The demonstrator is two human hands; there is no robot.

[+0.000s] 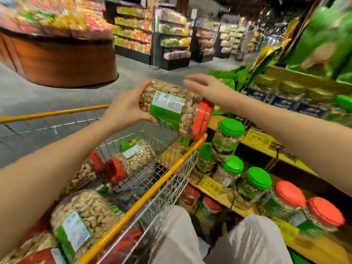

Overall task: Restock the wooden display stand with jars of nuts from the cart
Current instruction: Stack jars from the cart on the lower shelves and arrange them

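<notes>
Cart at seven o'clock, spare nut jars lying inside. Left hand grips the held jar by its base, dead centre above the cart rim, red lid tipped toward four o'clock. Right hand, fingers straight, is at its one o'clock. Wooden stand at four o'clock.

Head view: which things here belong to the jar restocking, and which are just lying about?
Job: left hand, right hand, held jar, cart, cart jars, stand, shelved jars.
Lying about: round counter, far shelves, green bags.
</notes>
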